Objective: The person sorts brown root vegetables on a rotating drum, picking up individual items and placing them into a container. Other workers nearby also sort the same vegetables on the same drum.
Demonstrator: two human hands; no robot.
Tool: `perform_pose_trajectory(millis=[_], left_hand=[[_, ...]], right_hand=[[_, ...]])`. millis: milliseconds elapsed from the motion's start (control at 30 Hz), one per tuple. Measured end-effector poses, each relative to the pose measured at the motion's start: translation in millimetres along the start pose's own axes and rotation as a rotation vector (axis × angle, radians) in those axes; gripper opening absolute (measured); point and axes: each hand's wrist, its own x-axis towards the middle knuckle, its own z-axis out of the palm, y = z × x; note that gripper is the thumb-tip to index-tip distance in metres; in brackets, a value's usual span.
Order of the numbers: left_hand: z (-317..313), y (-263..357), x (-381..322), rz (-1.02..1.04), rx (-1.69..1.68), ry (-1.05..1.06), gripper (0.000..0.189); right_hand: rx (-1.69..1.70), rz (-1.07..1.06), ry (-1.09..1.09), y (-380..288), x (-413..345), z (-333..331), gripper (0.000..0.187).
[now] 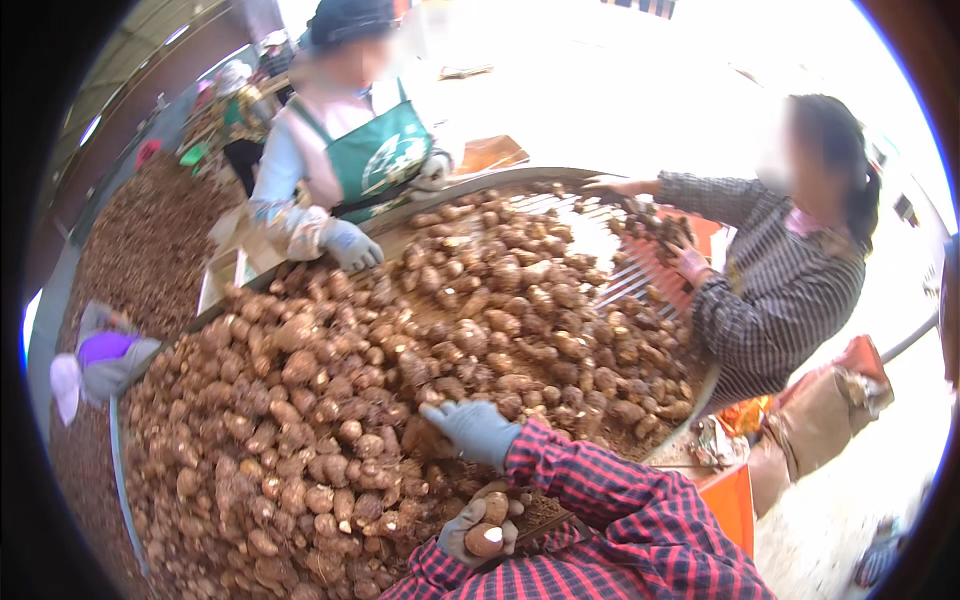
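A broad heap of brown taro corms [300, 367] covers the work table before me. My left hand [461, 529], in a grey glove, is low near my body and holds two small corms; the lower corm [484, 539] has a white cut face. Farther out over the heap is my right hand [480, 433], gloved in blue-grey. Its fingers lie over a larger, blurred brown corm [426, 441], and the thumb side is hidden beneath the hand. Loose dark soil [541, 511] lies near my left hand.
Across the table stands a co-worker in a green apron [379, 154], one gloved hand [351, 246] at the heap. At right another person's hands [688, 262] hold dark corms over a slatted grate [634, 281]. An orange crate [731, 506] and brown sack [814, 431] stand at my right.
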Motion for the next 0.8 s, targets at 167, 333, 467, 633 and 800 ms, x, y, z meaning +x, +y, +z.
perform_pose_trajectory(millis=[167, 333, 467, 633, 800], left_hand=[[-3.2, 5.7, -18.1, -0.006, -0.072, 0.032, 0.048], [9.5, -1.4, -25.5, 0.093, -0.149, 0.071, 0.051], [20.8, -10.8, -41.9, -0.052, 0.181, -0.162, 0.062], [22.9, -17.8, -62.8, 0.032, 0.011, -0.116, 0.059], [14.2, -24.4, -80.6, 0.194, 0.019, -0.191, 0.062]], right_hand=[[0.247, 0.342, 0.13, -2.8, -122.4, -11.2, 0.02], [0.341, 0.44, 0.322, -12.4, -211.2, 2.7, 0.043], [0.294, 0.146, 0.35, -27.3, -180.7, 24.9, 0.049], [0.213, -0.019, 0.054, -49.9, -140.8, 42.1, 0.067], [0.183, -0.231, 0.045, -66.9, -109.5, 45.6, 0.072]])
